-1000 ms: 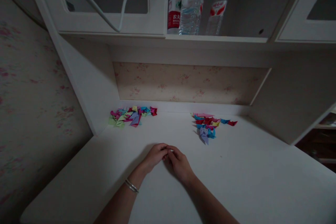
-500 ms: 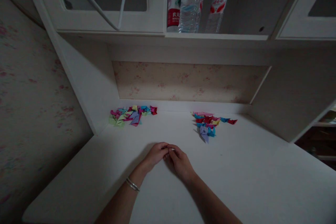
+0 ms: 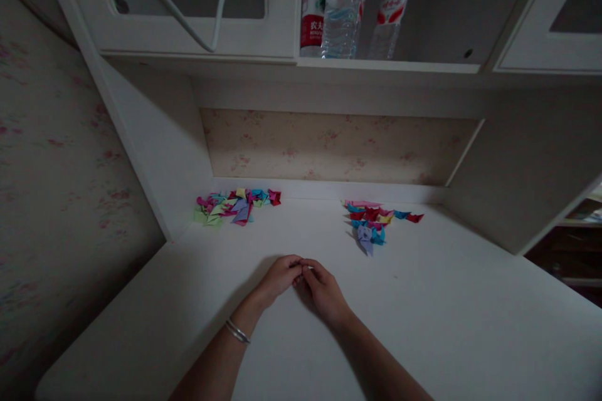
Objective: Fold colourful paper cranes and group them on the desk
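My left hand (image 3: 282,274), with two thin silver bangles (image 3: 237,331) on its wrist, rests on the white desk (image 3: 301,351). Its curled fingers meet those of my right hand (image 3: 322,291), thumbs and forefingers touching. No object shows between them; the undersides of the fingers are hidden. Beyond my left hand lies a heap of small folded paper pieces (image 3: 239,205) in pink, green, purple and blue. A second group of folded paper pieces (image 3: 371,219), red, blue and yellow with a lilac one (image 3: 365,239) in front, sits beyond my right hand.
Plastic water bottles (image 3: 341,19) stand on the open shelf (image 3: 390,65) overhead. A pale cable (image 3: 207,44) hangs before the left cabinet door. Side panels (image 3: 150,138) border the desk's back, with flowered wallpaper (image 3: 324,144) between. Shelving (image 3: 574,250) shows at far right.
Both hands keep the same joined pose and place on the desk. Only the camera view has shifted slightly; the paper pieces lie where they were.
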Motion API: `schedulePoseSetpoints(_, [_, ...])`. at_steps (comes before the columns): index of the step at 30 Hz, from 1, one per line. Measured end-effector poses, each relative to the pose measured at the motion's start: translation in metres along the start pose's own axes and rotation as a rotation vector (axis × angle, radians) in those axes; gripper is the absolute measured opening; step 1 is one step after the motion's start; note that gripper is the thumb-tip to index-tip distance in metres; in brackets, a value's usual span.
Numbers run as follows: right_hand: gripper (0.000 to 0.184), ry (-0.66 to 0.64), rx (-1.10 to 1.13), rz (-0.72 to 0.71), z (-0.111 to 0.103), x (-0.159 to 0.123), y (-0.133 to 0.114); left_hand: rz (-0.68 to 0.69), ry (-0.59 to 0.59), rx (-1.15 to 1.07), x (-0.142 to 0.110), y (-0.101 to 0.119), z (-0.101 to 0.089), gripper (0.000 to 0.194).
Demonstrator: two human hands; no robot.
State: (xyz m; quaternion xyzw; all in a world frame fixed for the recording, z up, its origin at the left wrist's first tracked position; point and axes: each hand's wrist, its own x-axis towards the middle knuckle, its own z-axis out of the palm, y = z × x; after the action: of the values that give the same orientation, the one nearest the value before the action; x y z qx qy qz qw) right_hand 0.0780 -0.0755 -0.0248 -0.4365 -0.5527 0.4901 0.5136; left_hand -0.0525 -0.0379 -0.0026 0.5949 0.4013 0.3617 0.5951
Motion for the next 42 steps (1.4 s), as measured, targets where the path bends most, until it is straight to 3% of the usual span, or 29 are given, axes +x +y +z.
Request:
schedulePoseSetpoints(29, [0.04, -0.004, 0.053, 0.018, 0.0015, 0.0014, 0.0009, -0.027, 0.0, -0.008, 0.0024, -0.0037, -0.0002, 0.021])
schedulePoseSetpoints(42, [0.039, 0.026, -0.091, -0.005, 0.0007, 0.0002, -0.0017, -0.016, -0.011, -0.015, 0.0023, -0.0051, -0.0008, 0.022])
